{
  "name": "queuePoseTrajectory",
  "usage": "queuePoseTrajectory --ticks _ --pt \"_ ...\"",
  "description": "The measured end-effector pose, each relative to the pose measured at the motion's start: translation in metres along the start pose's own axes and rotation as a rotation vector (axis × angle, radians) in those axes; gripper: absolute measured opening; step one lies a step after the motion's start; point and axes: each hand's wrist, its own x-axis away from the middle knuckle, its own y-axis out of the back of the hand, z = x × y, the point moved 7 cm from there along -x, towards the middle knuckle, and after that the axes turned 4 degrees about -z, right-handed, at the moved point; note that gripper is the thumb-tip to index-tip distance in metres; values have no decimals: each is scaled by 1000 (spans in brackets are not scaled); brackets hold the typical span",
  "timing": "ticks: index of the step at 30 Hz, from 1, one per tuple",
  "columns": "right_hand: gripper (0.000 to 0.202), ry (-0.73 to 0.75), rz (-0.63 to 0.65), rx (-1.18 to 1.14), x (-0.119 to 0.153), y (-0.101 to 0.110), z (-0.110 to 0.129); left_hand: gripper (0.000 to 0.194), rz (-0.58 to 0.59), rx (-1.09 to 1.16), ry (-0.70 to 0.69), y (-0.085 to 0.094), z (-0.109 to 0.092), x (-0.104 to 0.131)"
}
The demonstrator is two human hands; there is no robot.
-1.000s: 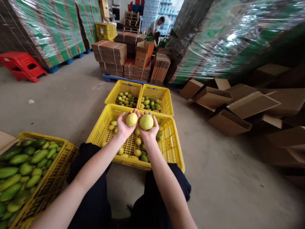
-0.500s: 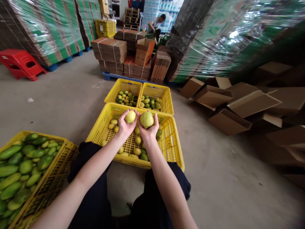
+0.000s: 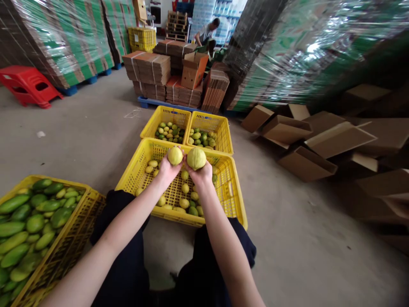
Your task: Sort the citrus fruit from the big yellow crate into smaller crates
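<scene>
My left hand (image 3: 170, 169) is palm up under a round yellow lemon (image 3: 175, 156), its fingers mostly hidden behind the fruit. Beside it, my right hand (image 3: 203, 174) supports a larger, ribbed yellow-green lemon (image 3: 196, 158). The two hands are close together at the inner sides. Both are above a large yellow plastic crate (image 3: 234, 187) between my knees. Inside that crate lie several loose lemons, mostly yellow, with a green lemon (image 3: 193, 211) near the front wall.
Two yellow crates (image 3: 211, 119) with mixed fruit stand just beyond. At my left is a crate full of long green fruit (image 3: 35, 224). Flattened cartons (image 3: 148, 68) are stacked behind, open cardboard boxes (image 3: 308, 164) lie at right, and a red stool (image 3: 30, 85) stands left. A person (image 3: 207, 34) bends far back.
Both hands have turned more palm up, and their fingers cover less of the lemons' sides. The lemons stay at nearly the same place. The far person has leaned further left.
</scene>
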Motion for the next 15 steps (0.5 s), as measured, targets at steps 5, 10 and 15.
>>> queuePoseTrajectory --ticks 5,10,15 --pt "40 -46 69 27 9 -3 1 29 31 15 29 0 -6 8" --pt "32 -23 169 51 13 -7 -3 19 43 -22 56 -2 -9 17" --pt "24 50 290 81 11 -10 -4 25 77 -71 33 -7 -14 22"
